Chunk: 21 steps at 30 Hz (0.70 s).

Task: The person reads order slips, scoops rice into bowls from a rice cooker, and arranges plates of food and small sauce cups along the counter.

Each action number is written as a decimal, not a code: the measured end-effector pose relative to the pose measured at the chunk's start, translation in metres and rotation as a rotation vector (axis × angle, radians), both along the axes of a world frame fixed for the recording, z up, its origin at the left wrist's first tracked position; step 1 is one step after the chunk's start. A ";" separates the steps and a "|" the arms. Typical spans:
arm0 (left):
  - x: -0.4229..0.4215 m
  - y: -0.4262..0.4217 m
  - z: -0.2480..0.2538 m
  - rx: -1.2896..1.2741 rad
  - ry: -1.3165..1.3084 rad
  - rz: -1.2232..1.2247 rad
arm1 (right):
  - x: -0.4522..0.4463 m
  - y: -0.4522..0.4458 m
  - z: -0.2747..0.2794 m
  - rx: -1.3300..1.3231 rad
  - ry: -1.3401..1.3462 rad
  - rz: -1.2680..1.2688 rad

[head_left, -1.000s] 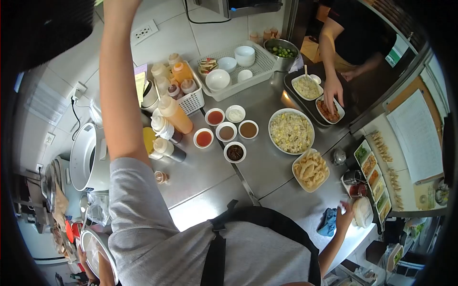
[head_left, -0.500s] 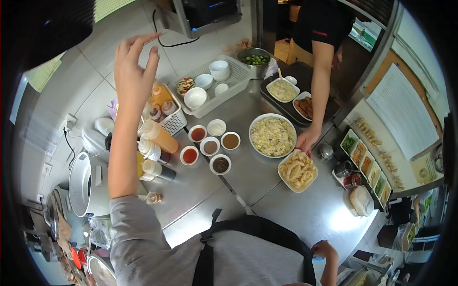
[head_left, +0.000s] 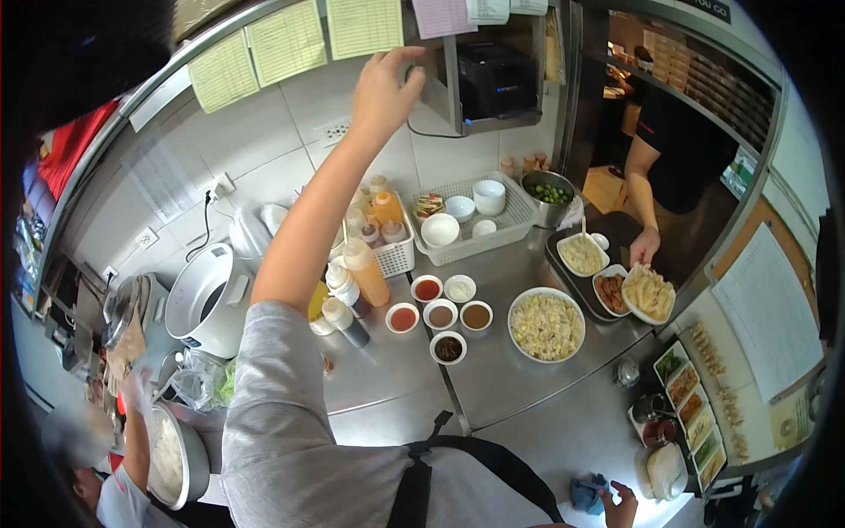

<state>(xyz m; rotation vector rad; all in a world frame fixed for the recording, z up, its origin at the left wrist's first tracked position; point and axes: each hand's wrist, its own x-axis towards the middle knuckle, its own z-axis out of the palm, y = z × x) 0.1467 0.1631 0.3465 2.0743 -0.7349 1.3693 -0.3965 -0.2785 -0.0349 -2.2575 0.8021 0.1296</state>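
Note:
My left hand (head_left: 385,95) is raised high, with thumb and forefinger apart and nothing visible between them. It is nearest to the yellow written slips (head_left: 365,26) hanging from the rail; whether a fingertip touches one, I cannot tell. Low at the right, my right hand (head_left: 620,507) has its fingers apart at the counter's near edge. Just left of it lies a crumpled blue cloth (head_left: 588,495). Below my left arm stand squeeze bottles (head_left: 364,271) and several small sauce bowls (head_left: 442,314). A large bowl of fried rice (head_left: 547,326) sits on the steel counter (head_left: 396,387).
Across the counter, a co-worker's hand (head_left: 645,245) holds a dish of pale fried strips (head_left: 650,295) at a dark tray (head_left: 563,275). Another person stands lower left by a rice pot (head_left: 195,458). A white basket (head_left: 480,249) holds bowls; a printer (head_left: 497,79) hangs above.
The view has swung left and up. My left hand now reaches the yellow slips. The co-worker's hand has drawn the fried strips back to the tray. The blue cloth has come into fuller view.

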 end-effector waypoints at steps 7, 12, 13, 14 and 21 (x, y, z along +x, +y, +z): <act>0.027 -0.020 0.030 -0.104 0.016 -0.093 | 0.008 0.022 0.012 0.001 -0.152 0.032; 0.031 -0.040 0.035 -0.098 0.072 -0.122 | 0.001 0.025 -0.014 -0.003 -0.308 0.053; 0.031 -0.044 0.036 -0.094 0.081 -0.136 | 0.002 0.027 -0.012 0.002 -0.297 0.049; 0.030 -0.047 0.035 -0.064 0.024 -0.121 | 0.003 0.029 -0.010 0.007 -0.280 0.040; -0.008 -0.034 0.027 -0.077 -0.178 0.007 | 0.015 0.034 0.007 0.012 -0.202 0.002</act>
